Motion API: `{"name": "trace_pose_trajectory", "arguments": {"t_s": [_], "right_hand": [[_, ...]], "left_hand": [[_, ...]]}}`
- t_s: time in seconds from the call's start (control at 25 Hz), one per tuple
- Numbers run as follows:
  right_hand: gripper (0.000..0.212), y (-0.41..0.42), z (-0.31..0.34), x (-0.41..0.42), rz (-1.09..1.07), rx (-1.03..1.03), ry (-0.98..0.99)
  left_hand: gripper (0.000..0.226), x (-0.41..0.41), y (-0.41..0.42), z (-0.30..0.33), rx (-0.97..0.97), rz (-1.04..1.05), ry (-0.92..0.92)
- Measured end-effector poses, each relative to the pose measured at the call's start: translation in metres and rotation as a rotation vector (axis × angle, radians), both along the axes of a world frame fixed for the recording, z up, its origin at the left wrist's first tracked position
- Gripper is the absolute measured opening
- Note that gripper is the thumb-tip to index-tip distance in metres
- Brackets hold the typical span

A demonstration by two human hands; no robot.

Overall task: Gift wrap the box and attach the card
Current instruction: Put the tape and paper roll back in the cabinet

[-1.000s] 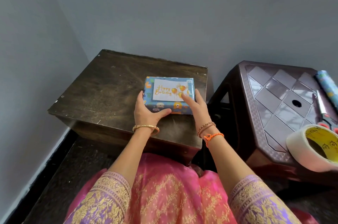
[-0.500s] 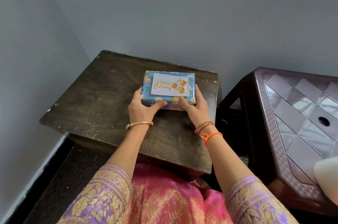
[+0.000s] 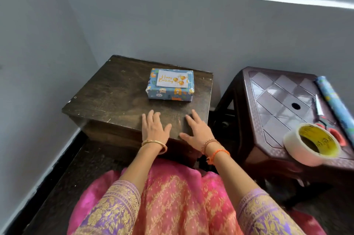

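Note:
A box (image 3: 168, 93) wrapped in blue patterned paper sits on the dark wooden table (image 3: 115, 92), towards its far right. A white "Happy Birthday" card (image 3: 172, 79) with gold balloons lies flat on the box's top. My left hand (image 3: 154, 127) rests flat on the table near its front edge, fingers spread, holding nothing. My right hand (image 3: 196, 129) lies flat beside it, also with nothing in it. Both hands are well apart from the box, nearer to me.
A brown plastic stool (image 3: 275, 100) stands to the right with a roll of clear tape (image 3: 312, 143) at its front, scissors (image 3: 321, 117) and a roll of blue wrapping paper (image 3: 334, 102). Walls close in behind and on the left.
Both hands have let go of the box's front side and drawn back to the table's front edge. The box stays where it was left, further back on the table.

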State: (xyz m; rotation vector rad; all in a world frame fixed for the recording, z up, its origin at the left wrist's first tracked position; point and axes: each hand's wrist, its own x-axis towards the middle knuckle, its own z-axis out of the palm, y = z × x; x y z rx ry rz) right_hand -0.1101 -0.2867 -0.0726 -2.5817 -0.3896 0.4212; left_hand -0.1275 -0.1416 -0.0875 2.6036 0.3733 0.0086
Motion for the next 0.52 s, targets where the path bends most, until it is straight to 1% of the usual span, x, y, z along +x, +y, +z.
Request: {"name": "trace_pose_trajectory", "arguments": {"t_s": [0.08,0.24,0.36,0.44,0.52], "right_hand": [[0.061,-0.003,-0.004,-0.024,0.064,-0.113,-0.117],[0.052,-0.012,0.000,-0.049,0.094,-0.100,-0.144],[0.037,-0.013,0.003,-0.046,0.040,-0.091,-0.196],[0.032,-0.011,0.004,-0.037,0.043,-0.103,-0.233],[0.028,-0.013,0.004,-0.022,0.057,-0.092,-0.228]], "left_hand": [[0.051,-0.016,-0.014,0.000,0.095,-0.047,0.079],[0.048,-0.036,-0.030,0.021,0.251,-0.140,0.186],[0.065,-0.024,-0.039,0.039,0.386,-0.182,0.306],[0.079,-0.006,-0.040,0.047,0.506,-0.234,0.390],[0.087,0.015,-0.041,0.048,0.627,-0.303,0.479]]}}
